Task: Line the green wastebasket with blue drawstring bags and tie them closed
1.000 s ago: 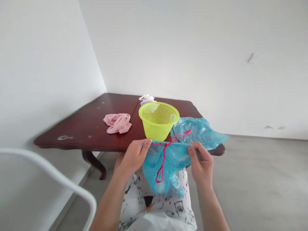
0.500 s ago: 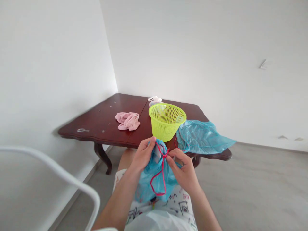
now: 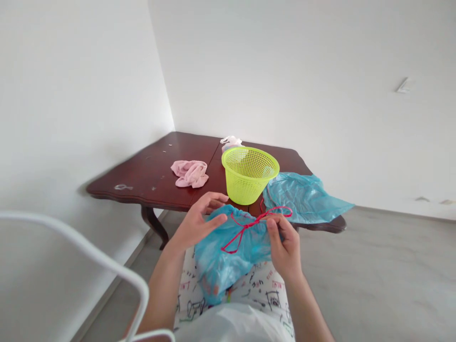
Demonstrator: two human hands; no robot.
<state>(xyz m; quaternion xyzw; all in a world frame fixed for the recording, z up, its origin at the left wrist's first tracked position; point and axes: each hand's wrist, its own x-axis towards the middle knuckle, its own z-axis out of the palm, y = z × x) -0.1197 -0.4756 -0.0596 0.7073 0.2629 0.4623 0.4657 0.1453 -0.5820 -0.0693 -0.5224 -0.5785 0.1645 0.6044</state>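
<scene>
Pinching blue bag (image 3: 228, 266) near its gathered rim with right hand (image 3: 287, 242), with thumb and fingers together on the plastic, beside knotted red drawstring (image 3: 245, 226). Having left hand (image 3: 199, 221) at the rim's other side, with thumb and fingers spread apart; hard to tell if touching plastic. Holding bag over patterned shorts (image 3: 263, 285), by near edge of dark wooden table (image 3: 149, 175). On tabletop: upright yellow-green mesh basket (image 3: 245, 187), with second blue bag (image 3: 306, 197) to its right, overhanging the edge; crumpled pink cloth (image 3: 191, 174) to its left; white bag (image 3: 231, 141) behind.
</scene>
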